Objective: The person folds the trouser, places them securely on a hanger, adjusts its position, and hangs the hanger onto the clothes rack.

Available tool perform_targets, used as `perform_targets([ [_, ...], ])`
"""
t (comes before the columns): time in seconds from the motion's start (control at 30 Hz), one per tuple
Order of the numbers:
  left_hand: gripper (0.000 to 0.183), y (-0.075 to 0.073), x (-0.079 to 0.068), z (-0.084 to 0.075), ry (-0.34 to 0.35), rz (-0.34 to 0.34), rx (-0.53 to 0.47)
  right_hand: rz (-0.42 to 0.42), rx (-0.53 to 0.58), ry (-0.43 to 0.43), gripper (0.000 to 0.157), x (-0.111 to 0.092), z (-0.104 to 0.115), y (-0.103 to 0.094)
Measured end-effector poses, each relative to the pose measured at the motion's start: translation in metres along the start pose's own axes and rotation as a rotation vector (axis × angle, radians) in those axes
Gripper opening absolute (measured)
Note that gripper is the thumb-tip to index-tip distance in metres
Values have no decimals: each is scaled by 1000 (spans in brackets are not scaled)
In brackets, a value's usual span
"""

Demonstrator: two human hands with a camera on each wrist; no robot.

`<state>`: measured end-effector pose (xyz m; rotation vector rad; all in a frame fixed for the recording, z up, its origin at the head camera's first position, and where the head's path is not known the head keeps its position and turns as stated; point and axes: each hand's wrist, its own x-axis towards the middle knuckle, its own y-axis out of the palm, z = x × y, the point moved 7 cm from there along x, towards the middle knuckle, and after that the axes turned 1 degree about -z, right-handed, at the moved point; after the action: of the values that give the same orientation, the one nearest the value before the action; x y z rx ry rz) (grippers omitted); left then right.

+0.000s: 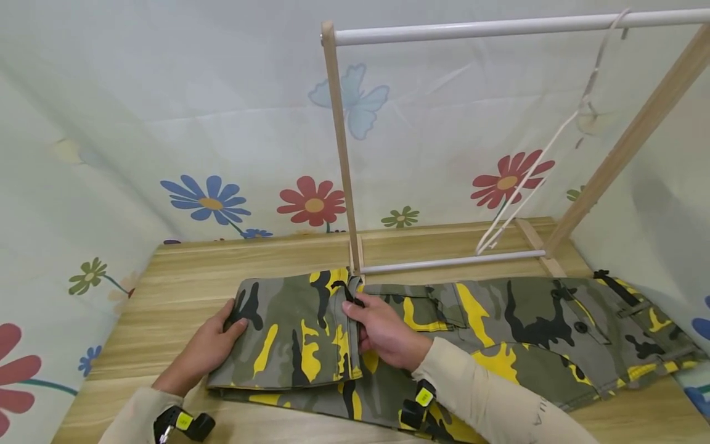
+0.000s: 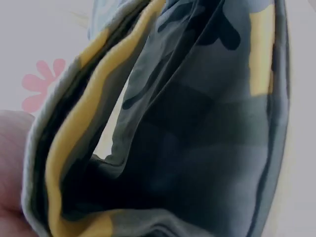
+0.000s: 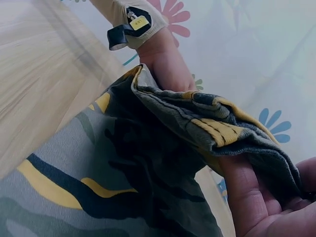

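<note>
A pair of camouflage trousers [image 1: 493,314] in grey, black, olive and yellow lies across the table, waist end at the right. Its lower leg part is folded back over at the left, with the hem on top. My right hand [image 1: 388,333] pinches this hem, thumb above and fingers under the cloth. At the left fold, my left hand [image 1: 213,345] holds the edge, its thumb on top and the other fingers mostly hidden. The raised hem [image 3: 217,131] shows in the right wrist view. In the left wrist view, the cloth's dark inner side [image 2: 197,128] gapes beside the left hand.
Behind the trousers stands a rack with wooden posts [image 1: 341,148] and a white top bar [image 1: 471,29]. A white hanger [image 1: 532,166] hangs from that bar at the right. The wood-grain table [image 1: 183,277] meets flower-printed walls [image 1: 249,142] at the back and sides.
</note>
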<state>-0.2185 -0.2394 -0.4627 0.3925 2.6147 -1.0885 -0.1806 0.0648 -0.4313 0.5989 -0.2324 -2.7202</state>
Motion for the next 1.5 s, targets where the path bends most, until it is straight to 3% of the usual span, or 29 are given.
perform_targets([
  [0.5,76,14,-3,-11,5,34,-73,-57,13,11,74,-19,8,-31],
  [0.87,76,20,-8,-22,48,-6,102,-96,-10,21,80,-35,10,-44],
  [1.3,72,23,-9,-24,137,-44,173,-110,-40,49,83,-47,-9,-70],
  [1.5,70,25,-9,-28,158,-46,185,-163,-60,59,80,-49,-16,-80],
])
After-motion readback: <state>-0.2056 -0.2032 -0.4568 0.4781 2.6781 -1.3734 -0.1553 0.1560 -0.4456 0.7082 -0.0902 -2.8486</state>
